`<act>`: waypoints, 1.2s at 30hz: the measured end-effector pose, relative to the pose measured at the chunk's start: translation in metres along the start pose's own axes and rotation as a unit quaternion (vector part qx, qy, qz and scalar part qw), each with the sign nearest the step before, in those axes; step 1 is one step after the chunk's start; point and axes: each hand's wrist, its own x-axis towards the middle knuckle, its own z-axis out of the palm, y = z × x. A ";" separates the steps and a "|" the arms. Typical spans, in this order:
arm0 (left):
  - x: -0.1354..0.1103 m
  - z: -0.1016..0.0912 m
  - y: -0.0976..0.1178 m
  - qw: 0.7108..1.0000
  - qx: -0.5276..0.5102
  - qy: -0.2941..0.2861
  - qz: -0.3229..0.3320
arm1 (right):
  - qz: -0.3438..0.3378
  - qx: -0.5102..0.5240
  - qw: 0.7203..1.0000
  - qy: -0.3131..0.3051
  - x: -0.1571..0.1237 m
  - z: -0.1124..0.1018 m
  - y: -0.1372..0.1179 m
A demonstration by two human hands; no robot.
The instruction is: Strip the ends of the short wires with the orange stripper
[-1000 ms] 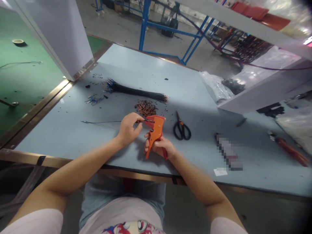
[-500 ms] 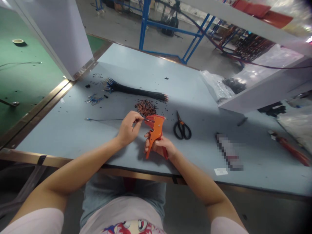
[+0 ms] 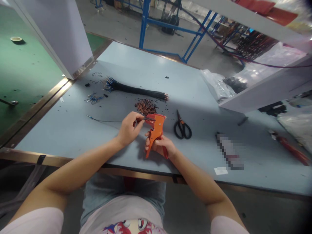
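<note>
Pinched firmly in the left hand point(image 3: 130, 129), thumb against fingertips without a gap: wire point(image 3: 107, 121), its near end at the mouth of the stripper point(image 3: 158, 127). Wrapped in the right hand point(image 3: 169, 147): the stripper's handles, plainly apart, so probably not squeezed fully home. Impossible to make out whether clamped on the wire inside the mouth; too small and dark there.

At the grip itself, liable to enter crooked with any tilt of the left wrist, and so to get nicked rather than cut cleanly. Liable also to slide through the pinch if pulled hard, being so thin. Easy to nip a fingertip, with so little room between pinch and mouth.

Left of the grip, a long slack tail with a blue tip, bowed low over the table point(image 3: 60, 136); apt to whip or snag if jerked sideways.

Just beyond the grip, scraps point(image 3: 146, 106) in a loose heap close to the stripper's head; easily scattered by a forward nudge, or caught in the mouth.

Farther beyond, the bundle point(image 3: 138, 92), splayed at both ends; likely to spread if brushed by a knuckle. Beyond and left, loose cuttings point(image 3: 94, 98), easy to mix in.

Right of the grip, scissors point(image 3: 181, 128), points away from the body; at risk of a knock from a wide swing of the right hand.
</note>
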 end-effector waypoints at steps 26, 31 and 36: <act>0.002 -0.001 -0.009 0.999 0.000 -0.036 -0.008 | -0.011 0.015 1.000 0.004 0.000 0.006 -0.003; 0.002 -0.001 -0.007 0.999 -0.006 -0.035 -0.018 | -0.008 0.020 1.000 0.005 0.000 0.005 -0.003; 0.002 -0.001 -0.006 0.999 -0.004 -0.032 -0.019 | -0.004 0.021 1.000 0.013 0.000 0.006 -0.003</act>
